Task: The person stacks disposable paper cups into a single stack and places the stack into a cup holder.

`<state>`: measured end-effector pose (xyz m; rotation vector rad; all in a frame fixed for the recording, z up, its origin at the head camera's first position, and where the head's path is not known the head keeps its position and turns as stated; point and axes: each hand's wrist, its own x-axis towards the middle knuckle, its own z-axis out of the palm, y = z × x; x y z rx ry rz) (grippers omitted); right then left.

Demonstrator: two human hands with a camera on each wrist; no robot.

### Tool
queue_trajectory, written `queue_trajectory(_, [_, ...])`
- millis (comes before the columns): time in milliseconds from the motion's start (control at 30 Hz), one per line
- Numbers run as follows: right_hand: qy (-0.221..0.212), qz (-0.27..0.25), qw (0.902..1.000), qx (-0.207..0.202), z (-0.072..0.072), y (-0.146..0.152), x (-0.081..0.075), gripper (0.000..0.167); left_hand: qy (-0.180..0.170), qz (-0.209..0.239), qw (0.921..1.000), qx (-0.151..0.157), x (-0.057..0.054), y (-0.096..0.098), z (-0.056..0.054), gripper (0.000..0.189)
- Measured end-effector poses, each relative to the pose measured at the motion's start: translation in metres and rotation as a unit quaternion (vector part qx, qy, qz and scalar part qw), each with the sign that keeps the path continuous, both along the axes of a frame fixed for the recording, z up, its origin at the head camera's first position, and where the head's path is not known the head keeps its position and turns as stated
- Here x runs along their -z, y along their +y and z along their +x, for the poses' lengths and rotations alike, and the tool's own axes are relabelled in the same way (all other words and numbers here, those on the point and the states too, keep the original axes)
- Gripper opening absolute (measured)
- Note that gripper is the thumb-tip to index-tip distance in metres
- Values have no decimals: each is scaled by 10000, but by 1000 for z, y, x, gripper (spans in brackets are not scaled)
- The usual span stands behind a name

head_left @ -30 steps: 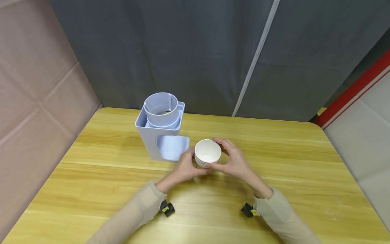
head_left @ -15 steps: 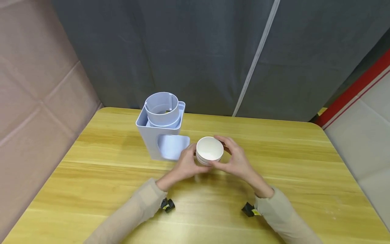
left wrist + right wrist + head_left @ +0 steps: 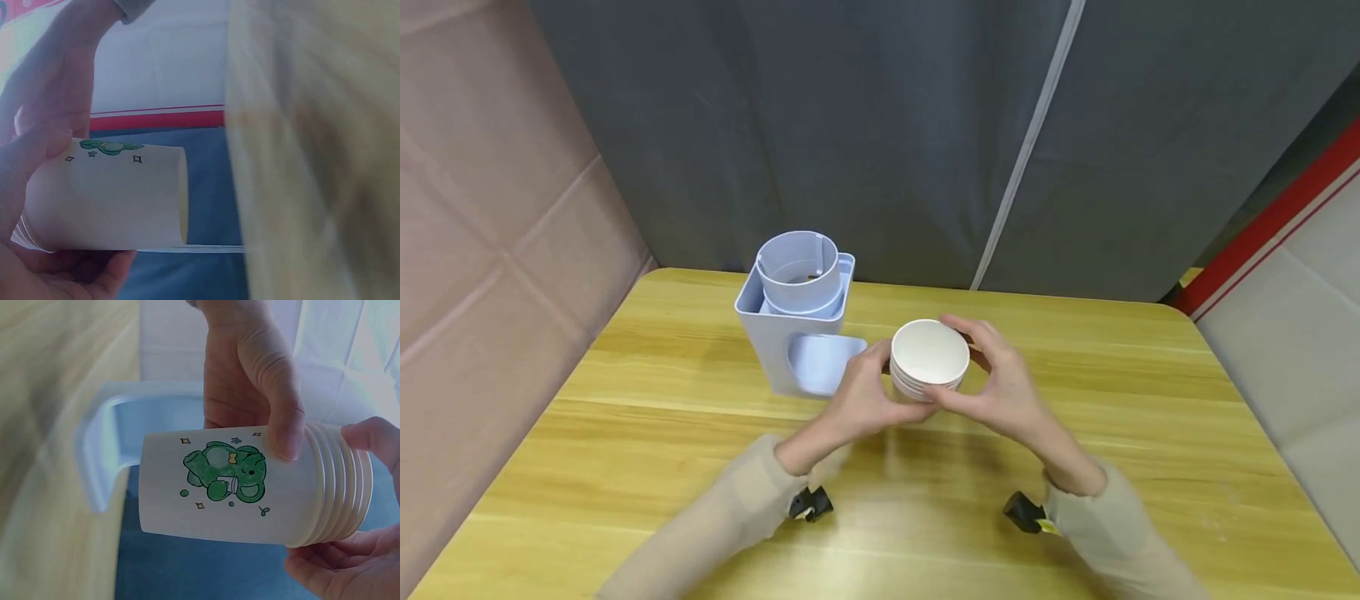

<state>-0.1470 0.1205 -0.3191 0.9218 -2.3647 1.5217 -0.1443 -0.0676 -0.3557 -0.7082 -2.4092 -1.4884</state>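
Both hands hold a nested stack of white paper cups (image 3: 929,353) above the table, mouths facing up. My left hand (image 3: 862,397) grips its left side, and its thumb lies across the cup wall in the right wrist view. Higher up, near the layered rims, my right hand (image 3: 1002,385) holds the stack between thumb and fingers. A green cartoon animal (image 3: 228,472) is printed on the outermost cup in the right wrist view. Just left of the stack stands a pale blue plastic holder (image 3: 767,346) with a round tube (image 3: 801,292) on top and an opening low down.
The wooden table (image 3: 662,467) reaches back to a dark grey curtain (image 3: 850,133). A pale pink padded wall (image 3: 497,208) rises at the left. White panelling with a red strip (image 3: 1285,212) borders the right side.
Both hands have lifted the cup stack towards the head camera, and it has shifted slightly right and away. The grip looks the same; the blue holder stays in place.
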Motion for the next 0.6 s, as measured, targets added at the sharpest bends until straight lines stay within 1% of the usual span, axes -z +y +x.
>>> queue_trajectory(100, [0,-31,10000,-10,0,0,-12,69,126,29,9999,22,-13,-2,1,60])
queue_trajectory(333, [48,-57,10000,-62,-2,-4,-39,69,364,-80,9993,37,-44,-9,2,61])
queue_trajectory(500, [329,-183,9992,-141,-6,-12,-60,68,469,-64,9989,23,-68,-18,2,60])
queue_trajectory(600, [469,-251,9984,-190,-9,-19,-75,68,547,-167,9983,-58,-84,-25,0,58])
